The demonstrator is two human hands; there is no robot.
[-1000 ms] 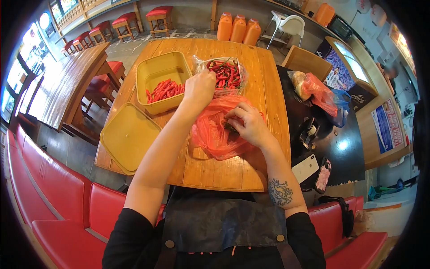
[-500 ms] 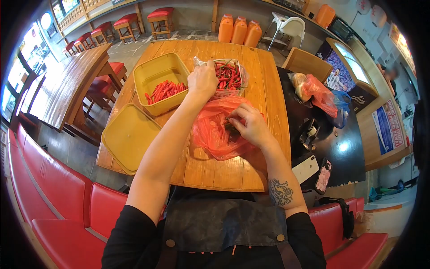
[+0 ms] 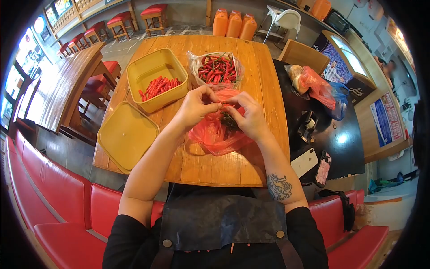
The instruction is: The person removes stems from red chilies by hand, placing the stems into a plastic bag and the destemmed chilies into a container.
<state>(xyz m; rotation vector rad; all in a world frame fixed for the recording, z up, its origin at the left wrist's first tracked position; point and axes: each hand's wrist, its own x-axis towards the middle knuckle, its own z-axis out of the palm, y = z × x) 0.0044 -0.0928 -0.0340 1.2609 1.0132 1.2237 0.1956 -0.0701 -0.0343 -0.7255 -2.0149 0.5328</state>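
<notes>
Chili (image 3: 227, 105) runs roughly left-right (tip hidden).

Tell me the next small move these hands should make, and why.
Perhaps pinch off any stem: the left hand and right hand meet at what looks like a chili, over the red bag holding green bits, while the chilies in the box look stemless.

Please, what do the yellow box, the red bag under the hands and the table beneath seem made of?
Yellow box: probably smooth plastic, judging by its evenly coloured, moulded-looking walls. Red bag: thin, glossy plastic film, crumpled and translucent. Table: likely varnished wood; planks, grain and soft shine show.
</notes>
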